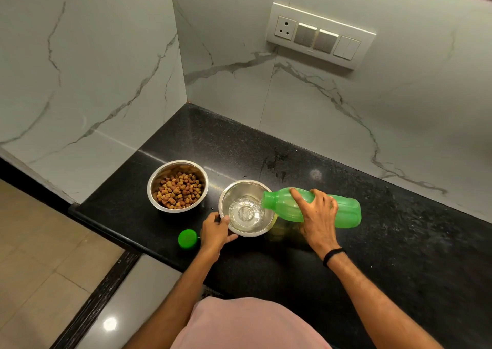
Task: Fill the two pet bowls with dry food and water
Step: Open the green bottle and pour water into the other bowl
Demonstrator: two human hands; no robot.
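Person in pale pink top, seen from above at btm of view. L forearm & R forearm bare. Thin black band round R wrist.

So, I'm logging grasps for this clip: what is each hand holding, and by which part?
The right hand grips the green bottle around its middle, tipped over the water bowl. The left hand holds that bowl's near-left rim.

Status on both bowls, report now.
Right grip holds bottle, pouring into water bowl. Left grip holds its rim. Food bowl filled. Cap lies left, clear of the pour.
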